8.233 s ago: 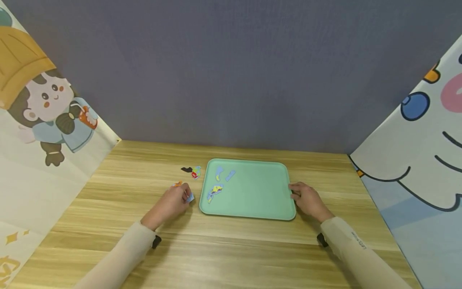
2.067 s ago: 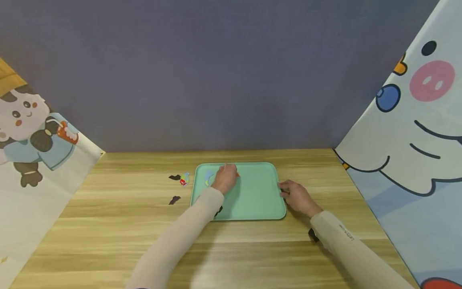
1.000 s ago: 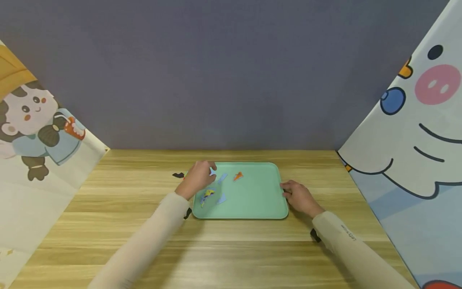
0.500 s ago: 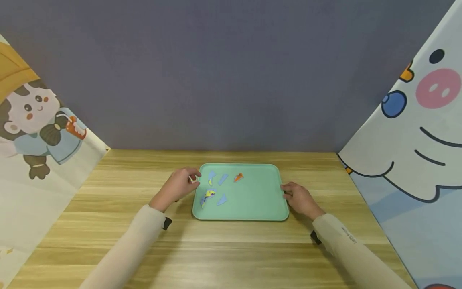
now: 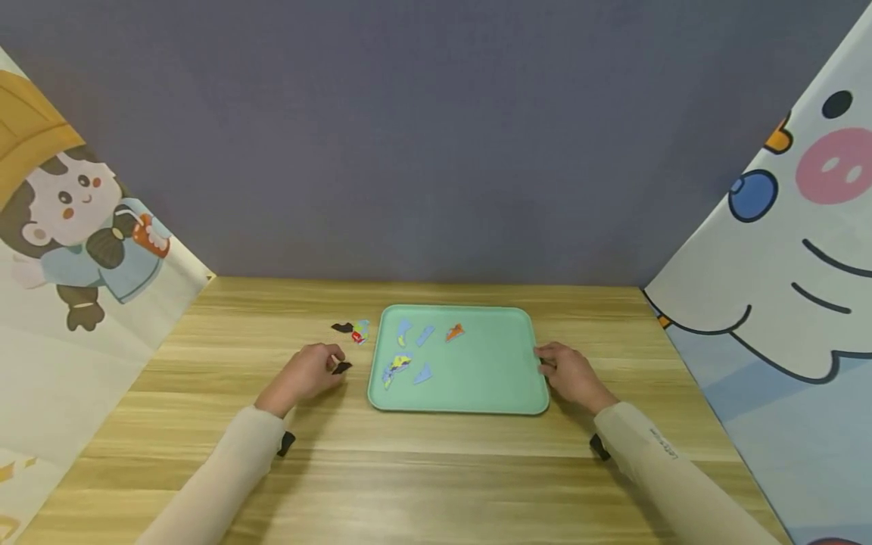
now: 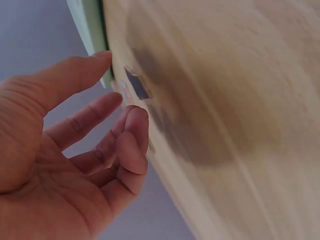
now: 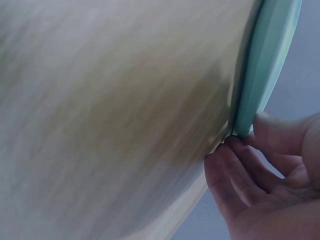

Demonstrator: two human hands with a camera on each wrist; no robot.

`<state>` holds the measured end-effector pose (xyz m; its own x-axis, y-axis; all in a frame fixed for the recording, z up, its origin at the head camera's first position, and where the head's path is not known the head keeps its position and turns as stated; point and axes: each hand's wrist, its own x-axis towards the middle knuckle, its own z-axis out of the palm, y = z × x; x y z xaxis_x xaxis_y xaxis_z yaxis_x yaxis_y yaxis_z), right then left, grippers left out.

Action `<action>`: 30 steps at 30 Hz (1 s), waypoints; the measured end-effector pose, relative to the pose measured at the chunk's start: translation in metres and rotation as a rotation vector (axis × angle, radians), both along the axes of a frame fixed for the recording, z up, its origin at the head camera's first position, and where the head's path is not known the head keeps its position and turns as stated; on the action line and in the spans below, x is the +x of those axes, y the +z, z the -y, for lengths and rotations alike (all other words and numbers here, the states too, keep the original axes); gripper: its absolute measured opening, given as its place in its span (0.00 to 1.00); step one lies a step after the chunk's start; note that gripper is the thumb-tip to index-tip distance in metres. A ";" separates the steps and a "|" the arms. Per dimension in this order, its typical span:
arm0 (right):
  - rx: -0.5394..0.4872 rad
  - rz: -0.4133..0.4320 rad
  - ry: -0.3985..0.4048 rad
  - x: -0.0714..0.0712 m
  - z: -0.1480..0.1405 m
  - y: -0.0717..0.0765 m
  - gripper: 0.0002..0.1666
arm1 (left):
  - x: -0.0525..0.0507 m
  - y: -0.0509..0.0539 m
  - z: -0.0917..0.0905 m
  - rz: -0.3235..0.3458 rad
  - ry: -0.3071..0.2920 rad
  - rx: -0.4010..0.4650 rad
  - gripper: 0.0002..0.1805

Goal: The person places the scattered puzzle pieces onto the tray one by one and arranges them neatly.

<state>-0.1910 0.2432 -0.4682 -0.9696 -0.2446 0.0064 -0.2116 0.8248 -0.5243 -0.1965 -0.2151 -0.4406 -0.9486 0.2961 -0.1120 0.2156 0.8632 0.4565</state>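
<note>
My left hand (image 5: 308, 373) is low over the wood table, left of the pale green tray (image 5: 487, 371). Its thumb and fingers are apart around a flat dark puzzle piece (image 5: 343, 368); in the left wrist view that dark piece (image 6: 138, 84) lies on the table beyond the fingertips. At the tray's right edge, my right hand (image 5: 571, 373) pinches the rim, thumb above and fingers at the underside in the right wrist view. On the tray's left half lie an orange piece (image 5: 455, 332), yellow-and-purple printed pieces (image 5: 399, 363) and light-blue pieces (image 5: 424, 374).
Farther back on the table, left of the tray, another dark piece (image 5: 342, 328) lies beside a red-and-green piece (image 5: 359, 333). A grey panel (image 5: 436, 151) stands behind the table, with cartoon-printed panels at both sides.
The orange piece and a light-blue piece, on the table at first, now lie on the tray. My left hand has moved from over the tray back to the left. The right hand stays at the rim.
</note>
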 end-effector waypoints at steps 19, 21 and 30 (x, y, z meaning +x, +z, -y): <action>0.000 0.003 -0.002 0.002 0.001 0.001 0.22 | -0.005 -0.008 0.000 -0.028 0.001 0.014 0.10; 0.000 0.003 -0.004 0.002 0.001 0.001 0.22 | -0.005 -0.008 0.001 -0.027 0.005 0.021 0.10; -0.008 0.004 -0.009 0.002 0.001 0.002 0.23 | -0.006 -0.009 0.005 -0.033 0.064 0.055 0.15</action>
<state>-0.1887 0.2423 -0.4664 -0.9718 -0.2356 0.0047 -0.2020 0.8226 -0.5315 -0.2021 -0.2199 -0.4499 -0.9686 0.2399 -0.0654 0.1769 0.8495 0.4971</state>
